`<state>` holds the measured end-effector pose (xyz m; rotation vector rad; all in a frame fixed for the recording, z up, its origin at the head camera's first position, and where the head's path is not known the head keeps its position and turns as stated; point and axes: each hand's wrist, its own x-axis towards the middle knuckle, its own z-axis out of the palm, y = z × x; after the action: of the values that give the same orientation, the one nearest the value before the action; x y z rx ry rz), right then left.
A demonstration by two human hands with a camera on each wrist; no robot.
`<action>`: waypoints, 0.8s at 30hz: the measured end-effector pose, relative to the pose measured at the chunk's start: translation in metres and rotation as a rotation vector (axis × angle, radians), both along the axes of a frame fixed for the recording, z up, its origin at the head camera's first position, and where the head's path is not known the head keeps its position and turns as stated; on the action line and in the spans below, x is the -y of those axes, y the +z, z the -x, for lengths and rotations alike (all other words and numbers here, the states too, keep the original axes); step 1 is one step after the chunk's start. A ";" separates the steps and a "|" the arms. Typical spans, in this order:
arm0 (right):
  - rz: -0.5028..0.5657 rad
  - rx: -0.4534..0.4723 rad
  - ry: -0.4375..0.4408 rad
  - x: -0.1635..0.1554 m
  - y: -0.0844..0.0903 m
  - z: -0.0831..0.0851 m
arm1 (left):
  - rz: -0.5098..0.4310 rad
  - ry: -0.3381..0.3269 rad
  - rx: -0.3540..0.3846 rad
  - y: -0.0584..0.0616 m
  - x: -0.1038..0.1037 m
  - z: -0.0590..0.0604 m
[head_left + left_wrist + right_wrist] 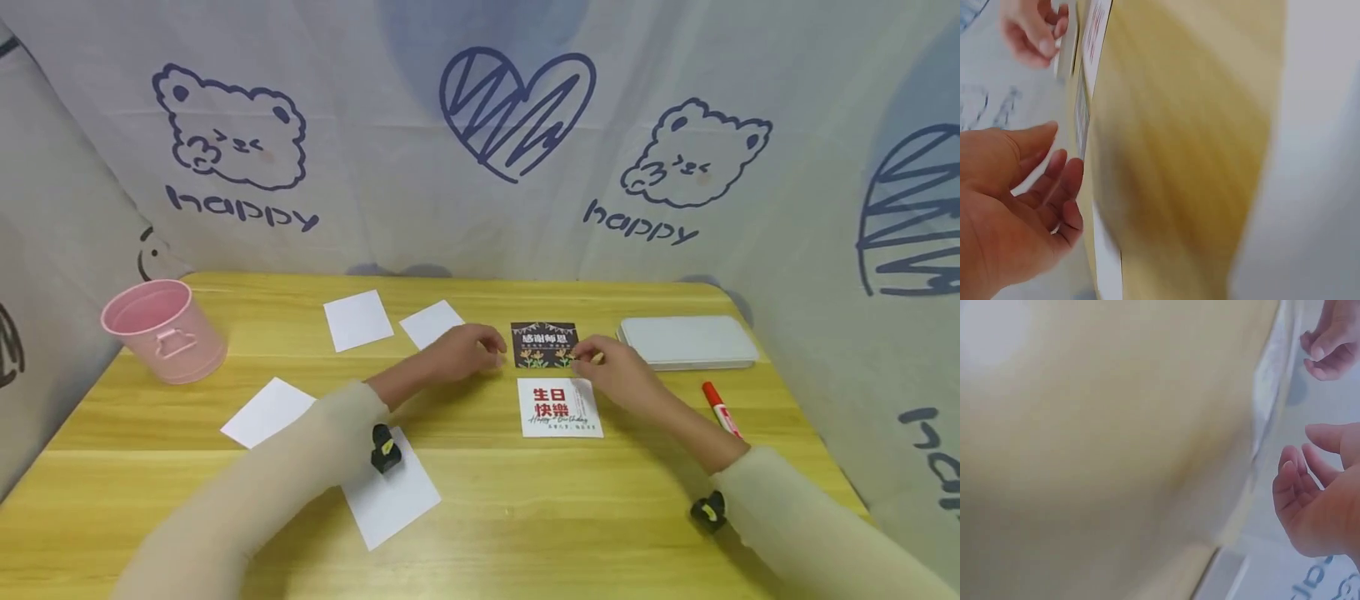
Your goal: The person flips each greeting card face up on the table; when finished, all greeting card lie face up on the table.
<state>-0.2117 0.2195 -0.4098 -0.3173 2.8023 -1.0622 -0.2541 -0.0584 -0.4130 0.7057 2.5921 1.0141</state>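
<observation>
Dark card [544, 344] lies flat mid-table, just behind white red-lettered card [559, 407]. L hand [467, 350] at its left edge, R hand [617, 372] at its right; fingers loosely bent, not gripping; contact unclear. Nearby: white tin [688, 341] and red marker [722, 409] to the right, blank papers [358, 320], pink bucket [167, 330] far left. Card unobstructed.

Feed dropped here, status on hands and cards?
Left hand open, right hand open, flanking dark card. Dark card flat above birthday card. Nothing between hands and card.
</observation>
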 end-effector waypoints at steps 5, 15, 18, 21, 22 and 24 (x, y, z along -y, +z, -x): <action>0.079 0.012 0.082 0.038 0.008 0.025 | -0.054 0.065 0.015 0.009 0.052 0.019; 0.048 -0.047 0.346 0.109 0.008 0.108 | 0.044 0.226 0.003 0.008 0.122 0.042; 0.021 -0.027 0.372 0.125 0.002 0.126 | 0.053 0.238 0.002 0.003 0.133 0.044; 0.032 0.000 0.386 0.139 -0.003 0.138 | 0.078 0.235 0.009 -0.002 0.141 0.048; 0.034 0.011 0.388 0.143 -0.005 0.141 | 0.094 0.231 0.011 -0.002 0.144 0.049; 0.044 0.045 0.396 0.150 -0.007 0.148 | 0.134 0.220 0.010 -0.001 0.148 0.050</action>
<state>-0.3593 0.0691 -0.4168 -0.8014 2.5271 -1.0192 -0.3045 -0.2061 -0.4136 0.3885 2.7427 0.8883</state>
